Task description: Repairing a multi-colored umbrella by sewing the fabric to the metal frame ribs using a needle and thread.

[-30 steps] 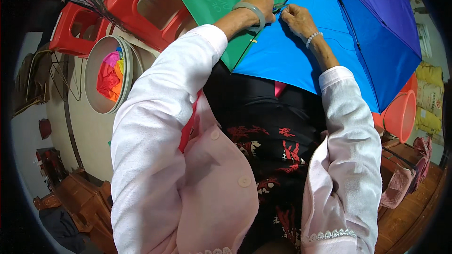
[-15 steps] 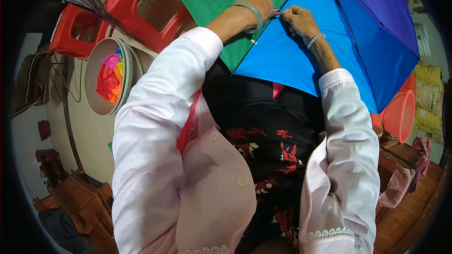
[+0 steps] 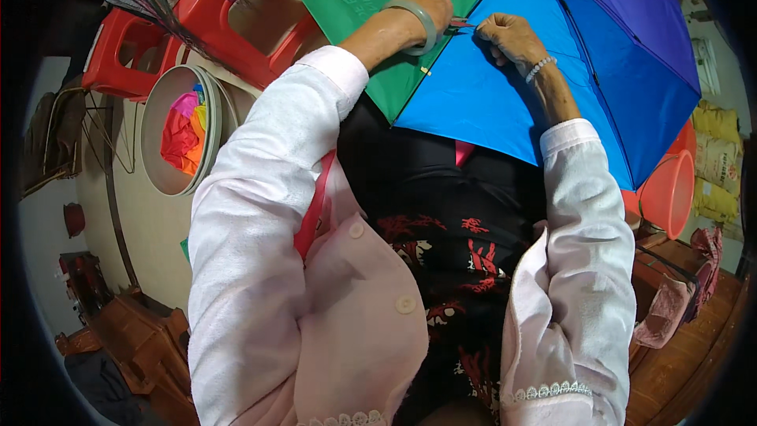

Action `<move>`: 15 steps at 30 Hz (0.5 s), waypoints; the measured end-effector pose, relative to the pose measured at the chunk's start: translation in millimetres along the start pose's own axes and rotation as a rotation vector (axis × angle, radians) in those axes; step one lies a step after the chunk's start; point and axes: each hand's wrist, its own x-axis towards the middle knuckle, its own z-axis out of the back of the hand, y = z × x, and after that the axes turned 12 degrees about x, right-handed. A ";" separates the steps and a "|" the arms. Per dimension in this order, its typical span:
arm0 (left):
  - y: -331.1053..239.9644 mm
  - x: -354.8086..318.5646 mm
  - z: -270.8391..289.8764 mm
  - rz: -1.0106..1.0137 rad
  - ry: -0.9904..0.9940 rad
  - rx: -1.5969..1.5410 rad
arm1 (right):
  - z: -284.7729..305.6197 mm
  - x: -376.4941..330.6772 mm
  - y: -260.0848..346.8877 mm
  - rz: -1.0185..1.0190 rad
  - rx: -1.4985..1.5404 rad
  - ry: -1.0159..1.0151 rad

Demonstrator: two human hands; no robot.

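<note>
A multicoloured umbrella (image 3: 639, 102) lies spread across my lap, its green, blue, purple and pink panels joined along thin black ribs. My left hand (image 3: 426, 16), with a pale bangle on the wrist, is closed over the green panel beside the seam with the blue one. At its fingertips a small reddish piece (image 3: 460, 24) shows, too small to name. Just right of it, over the blue panel, my right hand (image 3: 514, 38) pinches something hidden by the fingers. A thin dark thread runs over the blue cloth near that hand.
On the left stand red plastic stools (image 3: 236, 24) and a round pale bin (image 3: 150, 130) with colourful cloth inside. A pinkish-red bucket (image 3: 668, 193) is at the right, near yellow sacks (image 3: 716, 162). Wooden furniture (image 3: 142, 339) sits at the lower left.
My right hand has shifted slightly right and down, a little away from the left. My left hand has moved slightly left, and the green cloth under it has shifted a bit.
</note>
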 end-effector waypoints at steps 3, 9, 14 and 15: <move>2.4 5.2 -2.9 -0.041 0.080 -0.091 | 0.2 -1.2 0.1 -0.013 0.056 0.013; -6.9 2.3 3.5 -0.016 0.010 0.027 | 4.2 -2.2 -3.7 0.022 0.093 0.013; -12.3 0.8 1.2 0.005 -0.063 0.056 | 1.6 -4.8 0.6 0.033 0.061 0.030; -12.6 0.6 0.2 -0.001 -0.092 0.041 | 1.3 -5.1 0.7 0.040 0.054 0.034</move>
